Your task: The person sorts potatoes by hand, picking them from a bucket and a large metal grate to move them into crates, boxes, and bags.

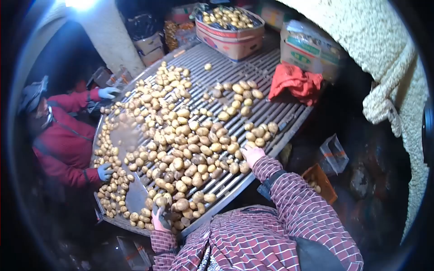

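Many potatoes (193,148) lie loose; 1 box (221,41) near the worktop's (260,74) far edge is heaped. Left hand (159,220), right hand (254,154): grip unclear.

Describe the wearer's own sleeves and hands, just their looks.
The right sleeve is dark red to purple check with pale grid lines, and a dark band crosses it near the wrist. The left sleeve has the same check. Whether the right hand and left hand wear thin gloves, I can't tell for sure.
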`<state>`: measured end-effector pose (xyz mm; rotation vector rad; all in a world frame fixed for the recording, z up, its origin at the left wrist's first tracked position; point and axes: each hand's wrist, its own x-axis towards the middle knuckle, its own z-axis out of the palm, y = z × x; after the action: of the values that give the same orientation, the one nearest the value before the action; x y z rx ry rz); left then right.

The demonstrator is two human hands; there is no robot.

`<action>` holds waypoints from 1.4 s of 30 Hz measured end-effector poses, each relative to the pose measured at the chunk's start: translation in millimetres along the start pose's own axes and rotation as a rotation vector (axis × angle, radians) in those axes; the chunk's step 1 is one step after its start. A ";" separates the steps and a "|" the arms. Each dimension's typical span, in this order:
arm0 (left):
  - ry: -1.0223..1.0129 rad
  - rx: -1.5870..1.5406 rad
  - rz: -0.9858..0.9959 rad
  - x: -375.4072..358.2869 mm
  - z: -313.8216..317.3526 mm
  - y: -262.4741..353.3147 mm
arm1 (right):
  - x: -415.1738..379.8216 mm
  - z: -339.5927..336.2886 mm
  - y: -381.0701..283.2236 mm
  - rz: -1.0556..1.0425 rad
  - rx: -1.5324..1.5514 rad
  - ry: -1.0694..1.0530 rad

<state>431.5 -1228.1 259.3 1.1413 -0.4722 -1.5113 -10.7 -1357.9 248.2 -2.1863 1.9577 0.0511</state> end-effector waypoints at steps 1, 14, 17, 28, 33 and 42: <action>-0.044 -0.166 -0.027 -5.3 -8.2 -7.2 | 6.2 1.5 -2.1 0.004 -0.005 -0.067; -0.293 -0.766 -0.199 -11.2 29.6 9.7 | -34.8 -85.3 -206.8 -0.798 0.819 -0.426; -0.205 -0.825 -0.127 -26.4 -7.2 15.9 | -24.3 -92.2 -197.6 -0.569 0.804 -0.596; 0.536 -0.867 0.796 -120.2 -318.6 18.1 | 4.2 -6.8 -95.3 -0.168 0.772 -0.478; 1.192 -0.194 0.539 -94.3 -315.9 34.2 | 28.1 -4.8 -25.3 -0.130 0.660 -0.081; 0.413 1.748 -0.048 34.0 -24.7 -2.2 | 38.4 -17.6 36.7 0.498 0.028 -0.030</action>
<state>454.6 -1251.4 233.0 2.6575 -1.5740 -0.5387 -44.3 -1402.2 254.5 -1.6188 2.4146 0.1286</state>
